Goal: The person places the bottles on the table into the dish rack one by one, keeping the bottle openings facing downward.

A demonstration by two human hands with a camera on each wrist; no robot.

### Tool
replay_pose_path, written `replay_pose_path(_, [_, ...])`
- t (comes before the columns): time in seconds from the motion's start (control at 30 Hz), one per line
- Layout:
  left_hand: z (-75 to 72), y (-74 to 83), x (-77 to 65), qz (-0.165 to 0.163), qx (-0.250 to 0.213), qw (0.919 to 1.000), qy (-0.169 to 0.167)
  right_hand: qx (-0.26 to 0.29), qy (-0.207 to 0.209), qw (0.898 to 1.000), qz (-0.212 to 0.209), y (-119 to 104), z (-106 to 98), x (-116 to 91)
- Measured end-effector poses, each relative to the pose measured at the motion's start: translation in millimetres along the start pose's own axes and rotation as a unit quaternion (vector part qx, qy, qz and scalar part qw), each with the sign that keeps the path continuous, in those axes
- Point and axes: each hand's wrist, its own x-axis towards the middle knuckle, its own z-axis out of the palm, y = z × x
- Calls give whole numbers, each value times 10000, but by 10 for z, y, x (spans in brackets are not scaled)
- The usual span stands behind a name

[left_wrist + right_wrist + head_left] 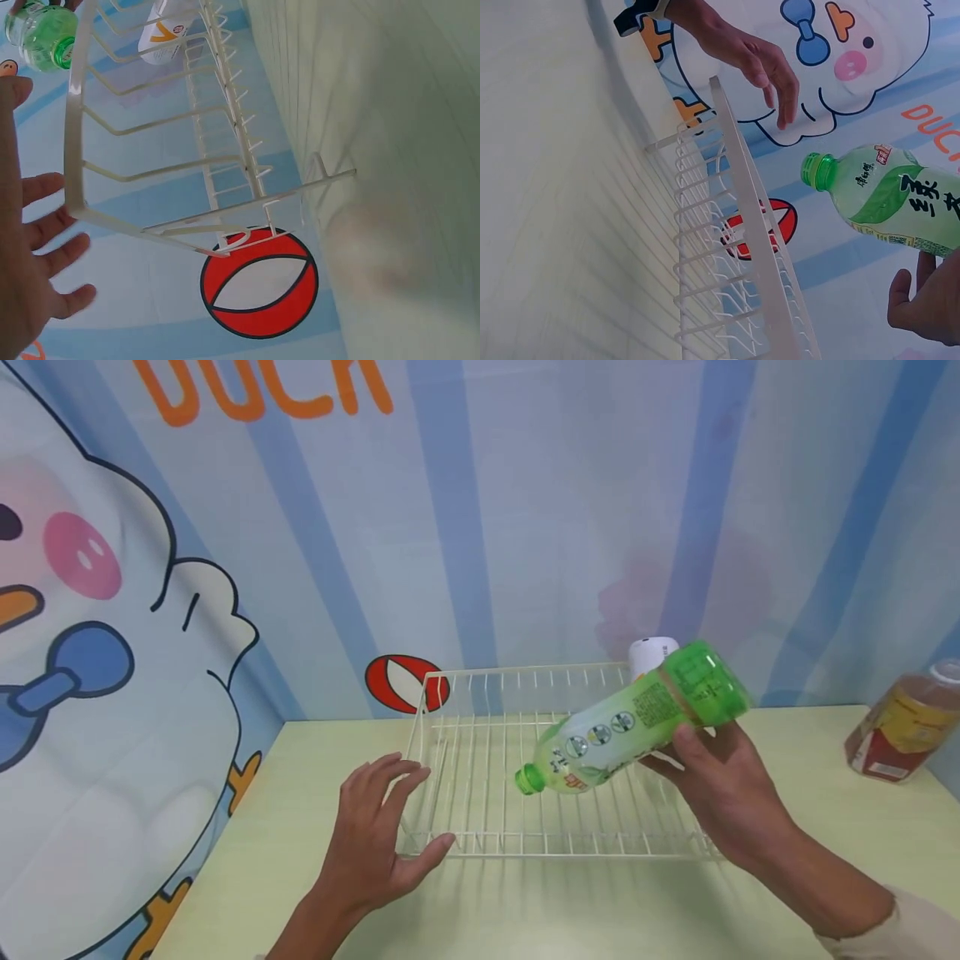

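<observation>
My right hand [723, 777] grips a green-capped plastic drink bottle [607, 727] near its base. Tilted over the white wire rack [495, 856], the bottle has its cap end pointing left and lower than its base. In the right wrist view the bottle [885, 191] shows a green and white label with dark lettering. At the rack's front left corner is my left hand [382, 835], fingers spread and holding nothing. The left wrist view has this hand [34, 247] beside the rack's top rail [73, 150].
A white container [651, 656] stands at the rack's back right corner, partly hidden by the bottle. Farther right on the pale table [810, 827] stands a bottle [903, 722] with a yellow and red label. A printed cartoon backdrop [555, 527] rises behind.
</observation>
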Motion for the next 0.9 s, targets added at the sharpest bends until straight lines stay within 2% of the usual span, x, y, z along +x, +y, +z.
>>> replay_pose_path(0.1, [25,-14,-31,-361,302,9971,-590,-19,21,10000,-16,-21,-17,21])
replay_pose_path(0.2, [41,-8,-71,-837,586,9854,-1360,-92,28,9999,-39,-55,-39,50])
replay_pose_path(0.3, [52,-1,-97,-1180,663,9737,-1832,-237,37,9997,-65,-93,-55,88])
replay_pose_path(0.67, [65,-29,-132,-1526,634,9640,-2084,-889,-40,9959,-161,-160,-80,212])
replay_pose_path(0.9, [64,-20,-118,-1819,605,9522,-2377,-1042,-47,9943,-212,-143,-109,275])
